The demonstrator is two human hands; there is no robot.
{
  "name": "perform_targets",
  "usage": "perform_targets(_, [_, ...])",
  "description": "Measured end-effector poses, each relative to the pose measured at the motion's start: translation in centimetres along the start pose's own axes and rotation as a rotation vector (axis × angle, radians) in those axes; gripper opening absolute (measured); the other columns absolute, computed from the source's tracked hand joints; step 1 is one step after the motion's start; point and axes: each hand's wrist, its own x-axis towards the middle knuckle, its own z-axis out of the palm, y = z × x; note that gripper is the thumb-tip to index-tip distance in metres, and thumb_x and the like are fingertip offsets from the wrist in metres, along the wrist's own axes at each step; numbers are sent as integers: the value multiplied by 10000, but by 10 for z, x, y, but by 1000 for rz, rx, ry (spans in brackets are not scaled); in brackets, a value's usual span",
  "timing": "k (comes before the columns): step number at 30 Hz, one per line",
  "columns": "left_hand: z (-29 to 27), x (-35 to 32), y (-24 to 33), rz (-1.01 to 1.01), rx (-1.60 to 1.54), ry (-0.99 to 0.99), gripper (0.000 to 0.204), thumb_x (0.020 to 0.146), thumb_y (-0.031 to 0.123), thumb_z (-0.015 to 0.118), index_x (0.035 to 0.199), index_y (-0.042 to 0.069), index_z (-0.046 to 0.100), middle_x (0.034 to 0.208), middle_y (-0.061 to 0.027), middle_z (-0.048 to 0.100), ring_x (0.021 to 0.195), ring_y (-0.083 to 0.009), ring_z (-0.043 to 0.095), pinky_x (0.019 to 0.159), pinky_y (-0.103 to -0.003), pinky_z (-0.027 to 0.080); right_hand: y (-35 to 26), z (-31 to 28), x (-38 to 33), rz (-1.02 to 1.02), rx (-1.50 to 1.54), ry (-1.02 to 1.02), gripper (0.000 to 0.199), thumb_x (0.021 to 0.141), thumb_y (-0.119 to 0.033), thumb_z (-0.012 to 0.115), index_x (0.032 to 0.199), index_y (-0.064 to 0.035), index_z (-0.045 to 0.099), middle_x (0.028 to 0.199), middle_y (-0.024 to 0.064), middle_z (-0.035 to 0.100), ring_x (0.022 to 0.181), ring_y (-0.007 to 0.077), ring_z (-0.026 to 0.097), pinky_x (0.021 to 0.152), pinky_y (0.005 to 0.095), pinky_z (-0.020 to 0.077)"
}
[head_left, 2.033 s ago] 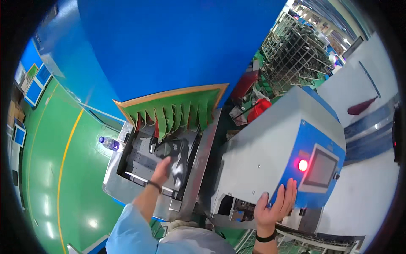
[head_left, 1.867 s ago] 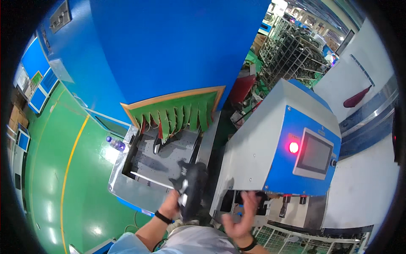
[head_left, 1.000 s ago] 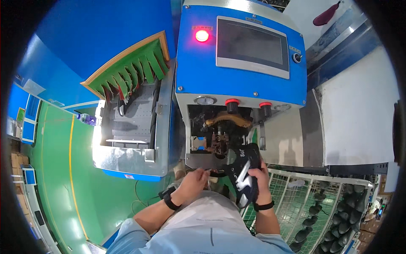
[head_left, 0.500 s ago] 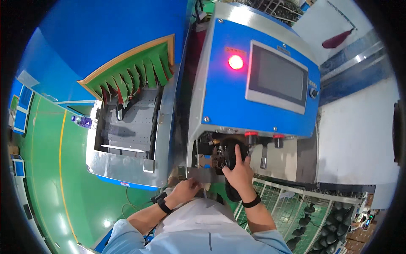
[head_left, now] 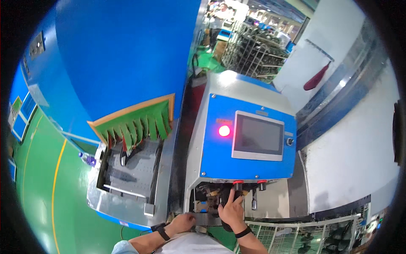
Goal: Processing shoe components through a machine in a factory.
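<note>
My right hand (head_left: 232,213) is at a black shoe (head_left: 225,200) in the opening under the blue machine panel. Its thumb and lower fingers lie around the shoe, while the index finger stretches up to a black button with a red ring (head_left: 238,185). Whether the fingertip touches the button cannot be made out. The hand hides much of the shoe. My left hand (head_left: 182,223) is closed beside the metal plate (head_left: 207,219) at the machine's lower edge; what its fingers hold, if anything, is hidden. A second red-ringed button (head_left: 261,185) sits to the right.
A glowing red lamp (head_left: 224,131) and a dark screen (head_left: 259,136) are on the panel. To the left stands a metal conveyor outlet (head_left: 131,171) behind green strip flaps (head_left: 141,125), with a bottle (head_left: 87,158) beside it. A wire rack (head_left: 292,237) stands at lower right.
The view has tilted up, so the machine sits lower in the picture. My right index finger has come up to the red-ringed button. My left hand remains near the plate.
</note>
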Motion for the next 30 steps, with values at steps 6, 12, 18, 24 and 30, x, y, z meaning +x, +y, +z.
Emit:
perform_targets(6, [9, 13, 30, -46, -261, -217, 437, 977, 413, 548, 1035, -2, 674, 867, -162, 704, 811, -301, 683, 740, -412, 538, 6, 2, -43, -61, 111, 279, 936, 837, -385, 725, 1549, -14, 246, 1237, 436, 424, 865, 513, 607, 665, 522, 540])
perform_targets(12, [29, 11, 53, -433, -1065, -774, 666, 988, 646, 479, 1289, 65, 604, 1116, -75, 668, 951, -169, 626, 849, -316, 502, 38, 36, -129, -343, 178, 481, 993, 744, -370, 846, 1562, -149, 329, 1202, 349, 482, 946, 491, 596, 756, 497, 539])
perform_targets(18, [100, 8, 0, -602, -1256, -1109, 638, 989, 639, 473, 1345, 121, 583, 1248, -42, 684, 1052, -222, 661, 934, -378, 526, -6, -75, -208, -174, 279, -238, 400, 1022, -209, 574, 1399, -75, 568, 1375, 258, 553, 1014, 391, 658, 857, 478, 532])
perform_targets(24, [39, -18, 35, -583, -881, -876, 451, 994, 339, 572, 1317, 24, 585, 1216, -95, 682, 1040, -242, 669, 922, -371, 549, 27, 4, -124, 342, 1606, -147, 726, 874, -367, 753, 1452, -20, 485, 1293, 164, 628, 1192, 210, 604, 996, 336, 475])
perform_targets(30, [1, -14, 10, -442, -542, -615, 503, 1070, 331, 435, 1455, 9, 471, 1456, -151, 518, 1298, -283, 528, 1053, -411, 456, 22, 54, -127, 156, 1714, 224, 848, 828, -393, 776, 1502, -15, 429, 1293, 213, 632, 1138, 249, 617, 976, 351, 459])
